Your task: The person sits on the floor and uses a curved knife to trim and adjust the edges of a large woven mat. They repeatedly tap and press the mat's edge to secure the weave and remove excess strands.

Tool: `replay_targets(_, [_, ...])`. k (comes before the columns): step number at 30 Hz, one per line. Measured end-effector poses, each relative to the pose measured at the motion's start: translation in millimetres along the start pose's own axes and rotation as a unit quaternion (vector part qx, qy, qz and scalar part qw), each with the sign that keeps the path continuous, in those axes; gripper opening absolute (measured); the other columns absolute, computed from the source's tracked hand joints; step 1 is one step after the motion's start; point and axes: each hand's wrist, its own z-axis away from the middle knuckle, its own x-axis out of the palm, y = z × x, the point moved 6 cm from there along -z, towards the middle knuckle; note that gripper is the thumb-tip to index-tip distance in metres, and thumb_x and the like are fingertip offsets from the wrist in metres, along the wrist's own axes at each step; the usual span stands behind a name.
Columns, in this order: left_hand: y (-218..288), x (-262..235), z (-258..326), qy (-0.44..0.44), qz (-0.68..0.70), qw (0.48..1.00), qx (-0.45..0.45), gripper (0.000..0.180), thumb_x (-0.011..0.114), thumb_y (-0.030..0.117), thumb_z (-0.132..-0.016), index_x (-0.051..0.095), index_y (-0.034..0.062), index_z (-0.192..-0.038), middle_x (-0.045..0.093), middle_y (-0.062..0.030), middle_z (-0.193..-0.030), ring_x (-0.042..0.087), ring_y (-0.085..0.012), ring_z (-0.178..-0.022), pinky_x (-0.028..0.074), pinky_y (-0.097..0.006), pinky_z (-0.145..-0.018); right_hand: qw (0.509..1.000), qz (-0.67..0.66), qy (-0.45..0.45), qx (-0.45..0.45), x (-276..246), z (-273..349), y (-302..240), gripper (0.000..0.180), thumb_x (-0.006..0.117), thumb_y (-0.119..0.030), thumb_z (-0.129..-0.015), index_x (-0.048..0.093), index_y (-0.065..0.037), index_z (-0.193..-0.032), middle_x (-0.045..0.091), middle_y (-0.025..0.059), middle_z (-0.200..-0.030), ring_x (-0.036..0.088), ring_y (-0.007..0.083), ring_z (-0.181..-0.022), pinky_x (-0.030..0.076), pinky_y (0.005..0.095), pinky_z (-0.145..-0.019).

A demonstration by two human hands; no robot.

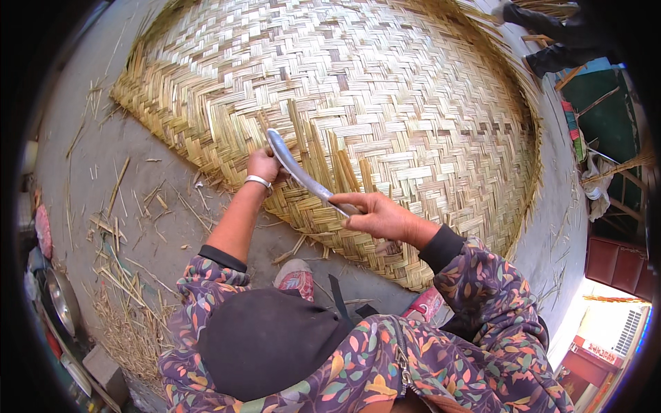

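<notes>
A large woven mat [385,89] of flat, pale reed strips spreads before me, its near edge folded over and ragged. My left hand [264,166], with a light band at the wrist, is closed on the strips at this near edge; its fingertips are partly hidden. In my right hand [380,216] is the end of a long curved metal tool [300,172], slim and shiny. It slants up and left over the mat, and its far tip lies just above my left hand. Several loose reed ends [320,155] stand up from the weave beside the tool.
Cut reed scraps [127,275] litter the grey floor at left. A round metal pan [62,301] lies at the far left. My shoes [296,277] are close to the mat's near edge. Another person's dark-trousered legs [558,41] show at top right, near more reeds.
</notes>
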Motion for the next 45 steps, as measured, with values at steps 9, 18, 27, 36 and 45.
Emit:
replay_targets(9, [2.8,-9.3,9.6,0.014,0.026,0.999,0.044,0.02,0.075,0.024,-0.087,0.06,0.011,-0.085,0.06,0.003,-0.068,0.054,-0.006,-0.05,0.043,-0.021,-0.042,0.97,0.235,0.047,-0.029,-16.3,-38.3,-19.2,0.055,0.063,-0.031,-0.081,0.061,-0.003,-0.128,0.07,0.0171,-0.09,0.067,0.025,-0.082,0.052,0.0343,-0.077])
replay_targets(18, [4.6,-9.2,8.7,0.011,0.116,0.993,0.0,0.022,0.075,0.028,-0.087,0.064,0.0097,-0.085,0.061,0.0014,-0.066,0.058,-0.008,-0.049,0.045,-0.022,-0.042,0.975,0.212,0.066,-0.005,-5.2,-34.2,-28.9,0.054,0.063,-0.031,-0.081,0.062,-0.001,-0.125,0.07,0.0228,-0.105,0.068,0.0313,-0.096,0.052,0.0357,-0.086])
replay_targets(27, [19.7,-9.7,5.5,-0.024,0.032,0.999,0.024,0.023,0.072,0.032,-0.09,0.068,0.01,-0.085,0.062,0.004,-0.066,0.053,-0.0071,-0.046,0.042,-0.021,-0.044,0.923,0.352,0.15,-0.047,4.6,-50.5,-40.4,0.043,0.061,-0.031,-0.081,0.066,-0.009,-0.117,0.071,0.0172,-0.098,0.066,0.0352,-0.096,0.051,0.0433,-0.086])
replay_targets(36, [-1.1,0.9,14.3,-0.08,0.162,0.968,-0.175,0.011,0.071,0.018,-0.088,0.064,0.0152,-0.08,0.059,0.0048,-0.063,0.049,-0.0045,-0.046,0.04,-0.022,-0.042,0.914,0.346,0.208,-0.03,17.0,-86.2,-23.3,0.033,0.062,-0.029,-0.081,0.063,-0.013,-0.11,0.07,0.015,-0.094,0.067,0.034,-0.094,0.052,0.0466,-0.081])
replay_targets(45, [20.8,1.6,-5.0,0.003,-0.028,0.993,-0.116,0.022,0.074,0.026,-0.086,0.061,0.0087,-0.081,0.058,-0.0013,-0.068,0.057,-0.0148,-0.051,0.044,-0.03,-0.042,0.892,0.4,0.206,-0.028,17.3,-84.7,-26.5,0.036,0.061,-0.028,-0.083,0.061,-0.014,-0.116,0.07,0.0154,-0.094,0.068,0.0333,-0.094,0.053,0.0457,-0.082])
